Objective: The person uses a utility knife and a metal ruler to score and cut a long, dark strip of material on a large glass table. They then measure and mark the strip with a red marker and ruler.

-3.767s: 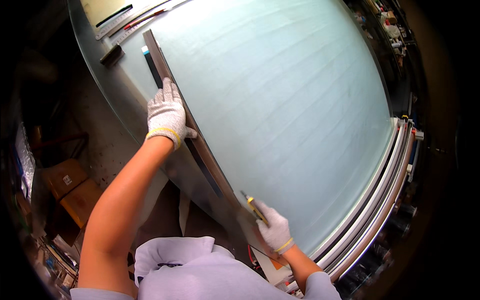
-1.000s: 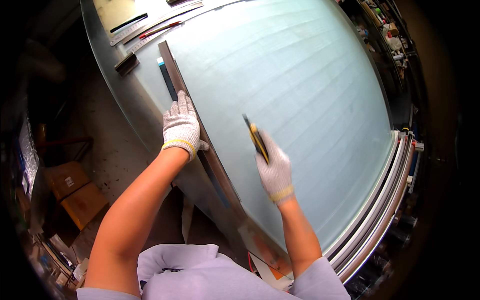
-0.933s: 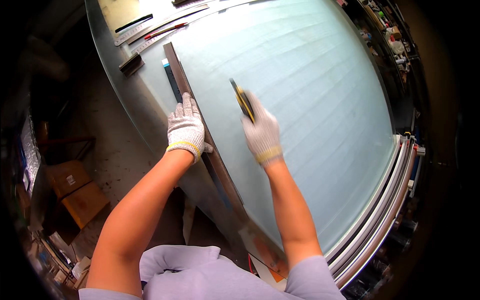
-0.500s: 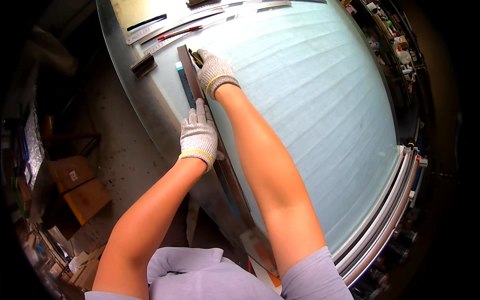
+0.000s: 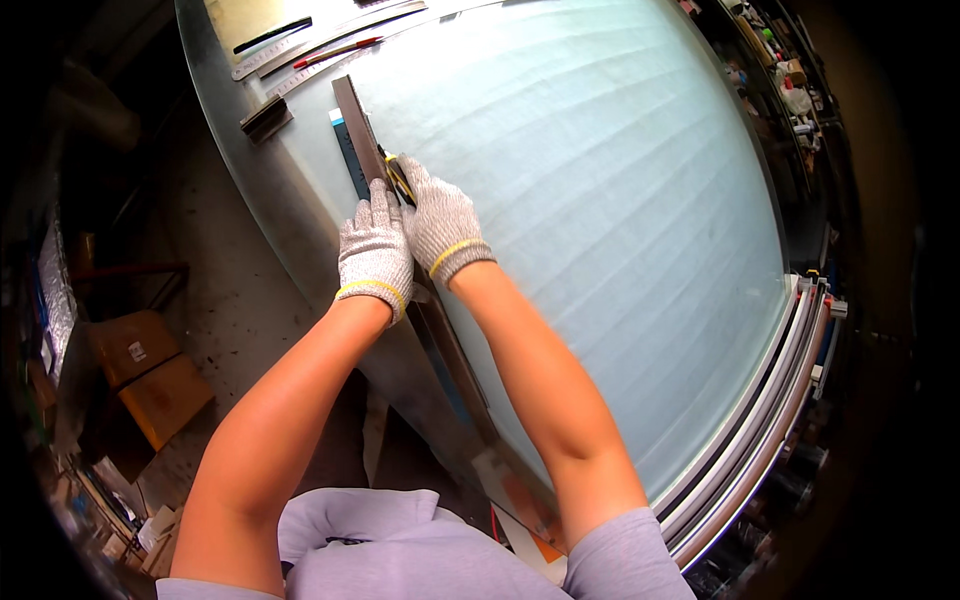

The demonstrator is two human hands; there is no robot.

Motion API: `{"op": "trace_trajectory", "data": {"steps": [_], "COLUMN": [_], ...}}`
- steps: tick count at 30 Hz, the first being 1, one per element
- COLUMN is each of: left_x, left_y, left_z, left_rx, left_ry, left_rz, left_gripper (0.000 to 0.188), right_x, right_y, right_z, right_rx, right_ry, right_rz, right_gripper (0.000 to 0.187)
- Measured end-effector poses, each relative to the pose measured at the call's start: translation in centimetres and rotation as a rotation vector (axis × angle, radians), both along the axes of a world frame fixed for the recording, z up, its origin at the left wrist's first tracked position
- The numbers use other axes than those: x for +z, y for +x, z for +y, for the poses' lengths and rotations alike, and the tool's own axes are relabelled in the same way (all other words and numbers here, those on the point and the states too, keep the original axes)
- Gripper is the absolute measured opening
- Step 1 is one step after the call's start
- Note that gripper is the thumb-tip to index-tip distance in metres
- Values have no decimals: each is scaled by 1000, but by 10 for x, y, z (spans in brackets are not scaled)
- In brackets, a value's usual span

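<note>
A long dark brown bar (image 5: 356, 125) lies lengthwise along the left side of a pale blue-green sheet (image 5: 610, 230). My gloved left hand (image 5: 376, 248) rests flat on the bar, fingers stretched forward along it. Close beside it, my gloved right hand (image 5: 443, 222) is closed around a yellow-and-black utility knife (image 5: 398, 180), held against the bar's right edge. The knife's tip is too small to make out. A dark blue strip (image 5: 349, 155) with a light end runs along the bar's left side, partly hidden under my left hand.
Beyond the bar lie a short brown profile piece (image 5: 266, 120), a red pen (image 5: 338, 52), steel rulers (image 5: 340, 38) and a black stick (image 5: 272, 35). Cardboard boxes (image 5: 150, 370) stand on the floor at left. Long rails (image 5: 745, 470) edge the table's right side; cluttered shelves (image 5: 790, 90) stand beyond.
My right hand has drawn the knife back along the bar toward me, ending next to my left hand. The left hand stays on the bar; the whole view has shifted slightly.
</note>
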State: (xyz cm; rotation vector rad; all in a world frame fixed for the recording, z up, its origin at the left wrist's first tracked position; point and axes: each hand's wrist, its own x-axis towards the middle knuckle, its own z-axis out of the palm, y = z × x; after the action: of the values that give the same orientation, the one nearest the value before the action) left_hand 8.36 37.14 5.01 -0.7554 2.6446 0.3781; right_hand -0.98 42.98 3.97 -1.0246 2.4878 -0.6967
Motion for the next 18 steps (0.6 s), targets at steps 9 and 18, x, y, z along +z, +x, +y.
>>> {"op": "trace_trajectory", "data": {"steps": [9,18], "left_x": [-10,16], "left_y": [5,0], "left_z": [0,2], "left_rx": [-49,-26], "left_ry": [-47,12], "left_rz": [12,-92], "left_gripper": [150,148], "right_x": [1,31], "right_y": [61,132], "right_z": [105,210], "right_rx": [-16,-69], "right_ry": [-57,63], "right_rz": [-64,-155], "right_gripper": [63,65]}}
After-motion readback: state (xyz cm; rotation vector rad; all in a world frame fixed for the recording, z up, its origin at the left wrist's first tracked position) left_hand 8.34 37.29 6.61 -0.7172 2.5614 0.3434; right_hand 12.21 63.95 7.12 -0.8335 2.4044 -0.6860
